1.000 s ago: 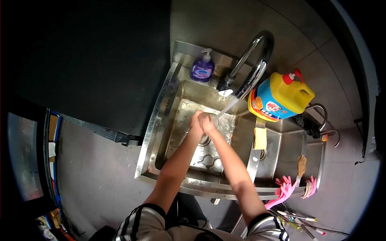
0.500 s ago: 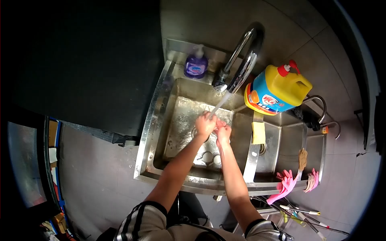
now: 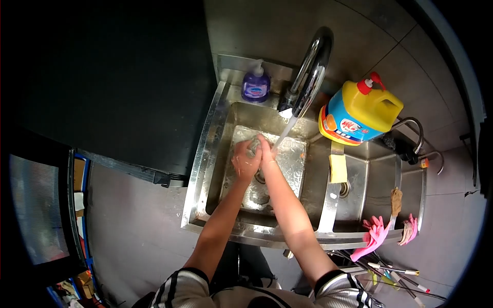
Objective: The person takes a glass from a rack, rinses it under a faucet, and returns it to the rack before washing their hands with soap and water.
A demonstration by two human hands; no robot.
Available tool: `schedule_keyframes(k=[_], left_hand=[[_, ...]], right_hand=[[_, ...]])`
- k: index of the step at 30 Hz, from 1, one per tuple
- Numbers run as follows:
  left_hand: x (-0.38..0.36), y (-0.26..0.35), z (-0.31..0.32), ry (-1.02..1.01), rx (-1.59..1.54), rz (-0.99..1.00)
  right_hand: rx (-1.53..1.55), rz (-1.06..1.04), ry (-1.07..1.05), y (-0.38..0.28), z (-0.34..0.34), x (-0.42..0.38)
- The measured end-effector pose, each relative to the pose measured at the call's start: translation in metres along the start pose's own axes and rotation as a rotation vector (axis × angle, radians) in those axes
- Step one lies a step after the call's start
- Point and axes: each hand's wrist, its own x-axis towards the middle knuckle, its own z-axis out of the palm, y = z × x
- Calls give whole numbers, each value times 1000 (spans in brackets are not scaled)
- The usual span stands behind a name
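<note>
Where water [image 3: 286, 131] falls, steel sink [image 3: 329, 218], grey floor [image 3: 136, 218].

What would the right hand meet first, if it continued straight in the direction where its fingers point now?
The right hand would probably meet the basin's far wall, below the purple pump bottle. Its height is unclear; above the rim, it might reach the bottle instead.

The jug [image 3: 359, 114] stands right of the faucet [image 3: 310, 72] (soap bottle [image 3: 256, 86] left).
</note>
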Motion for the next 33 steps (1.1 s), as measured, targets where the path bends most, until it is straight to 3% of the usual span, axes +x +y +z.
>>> schedule_keyframes(k=[2,3,6,7,10,11,13,14,16,17,20,21,24,25,26,27,28,30,31,32,33], left_hand=[[5,7,-5,52,-8,252],[4,0,-3,-3,39,313],[6,4,18,-225,239,-92],[12,15,25,-336,411,-213],[26,47,34,-629,454,-184],[26,48,49,-700,457,-196],[28,56,68,-835,469,-217],[26,60,67,-884,363,-24],[22,71,65,-959,135,364],[23,56,71,-1062,79,273],[14,6,73,-815,-471,-59],[16,4,65,-849,-574,-247],[26,-18,58,-709,-114,-55],[23,-16,55,-503,-58,35],[22,-14,50,-416,-53,-27],[24,-13,44,-326,-46,-85],[28,-6,35,-233,-41,-143],[36,-5,23,-162,-45,-96],[40,-3,19,-144,-95,-66],[45,-3,16,-128,-145,-35],[52,-10,19,-180,-75,-131]], right_hand=[[433,254,-300,-14,0,-8],[435,310,-305,-46,0,-34],[720,437,-354,9,-10,8],[716,319,-144,-4,-11,-7],[691,28,-114,8,-28,-2],[681,70,-14,4,-34,-6],[852,96,-216,-6,-53,4],[937,107,-323,-9,-59,7],[836,111,-273,-7,-66,3],[786,110,-250,-7,-71,0],[580,201,-310,-24,-72,-16],[495,220,-311,-33,-65,-27],[406,335,-344,-8,-55,-9],[423,319,-327,-12,-44,-15],[441,304,-310,-14,-38,-20],[399,428,-407,-4,-40,-12],[313,426,-469,-14,-36,-18],[136,426,-584,-40,-32,-39],[201,458,-672,-41,-35,-39],[135,367,-737,-42,-36,-40],[65,277,-799,-45,-40,-41]])
